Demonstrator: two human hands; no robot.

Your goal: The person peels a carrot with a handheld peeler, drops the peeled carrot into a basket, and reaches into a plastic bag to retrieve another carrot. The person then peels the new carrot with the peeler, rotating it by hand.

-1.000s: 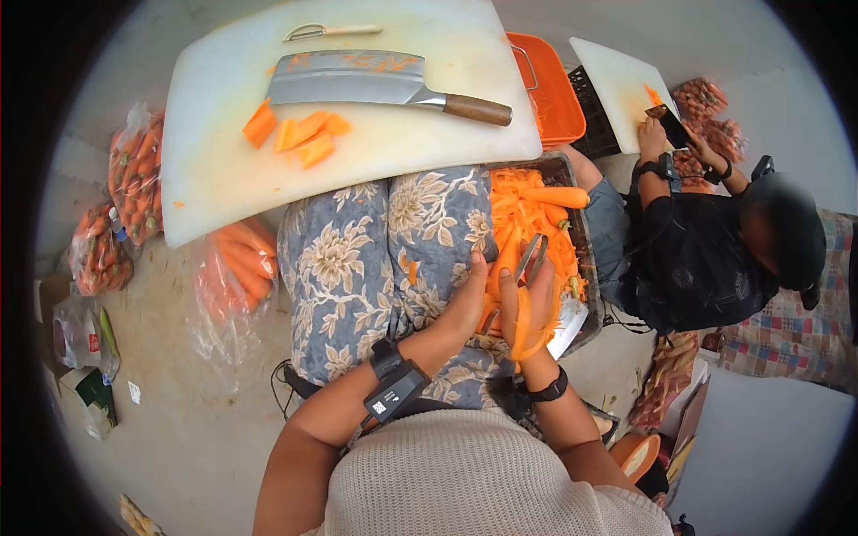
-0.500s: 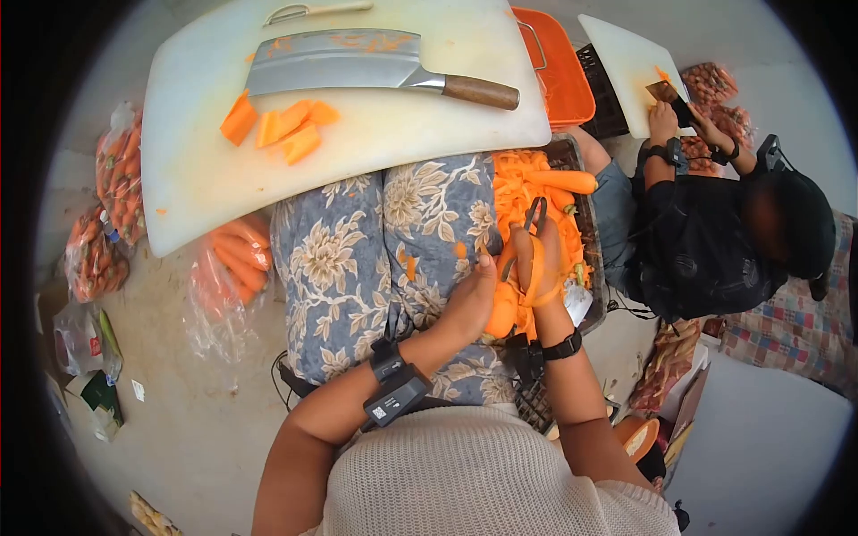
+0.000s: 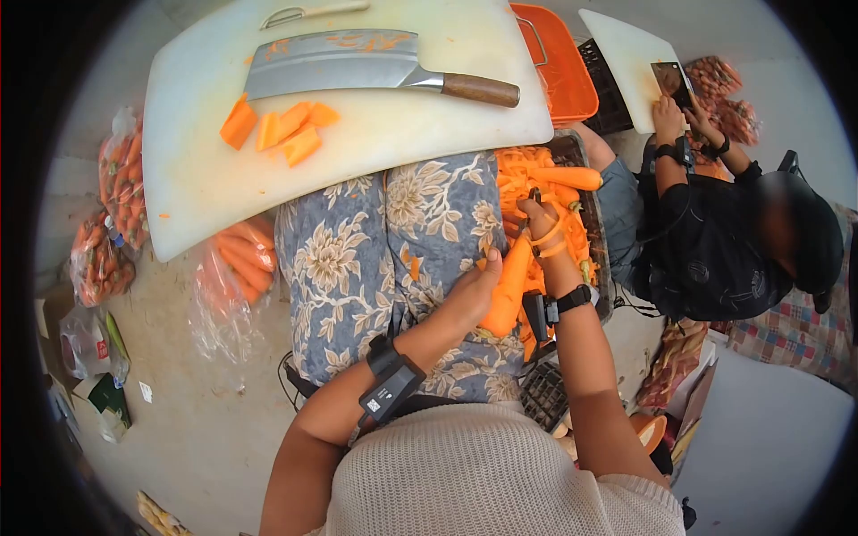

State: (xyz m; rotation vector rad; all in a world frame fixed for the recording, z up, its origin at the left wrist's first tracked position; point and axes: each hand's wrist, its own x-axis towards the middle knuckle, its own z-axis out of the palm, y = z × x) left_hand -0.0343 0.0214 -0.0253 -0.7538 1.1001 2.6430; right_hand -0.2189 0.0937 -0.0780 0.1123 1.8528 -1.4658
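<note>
My left hand is closed around the thick end of a large peeled carrot, tilted over the edge of my lap. My right hand grips a dark peeler, mostly hidden by the fingers, just beyond the carrot's far end. A thin orange strip of peel drapes across that hand. Beneath it, a dark crate holds a heap of peelings, with a whole carrot lying on top.
A white cutting board in front bears a cleaver, carrot chunks and another peeler. Bagged carrots lie on the floor at left. An orange bin stands behind the crate. At right, a co-worker cuts at another board.
My right hand has moved slightly away from me, and the peeler has turned mostly out of sight. More of the carrot shows between my hands. The co-worker's blade has shifted.
</note>
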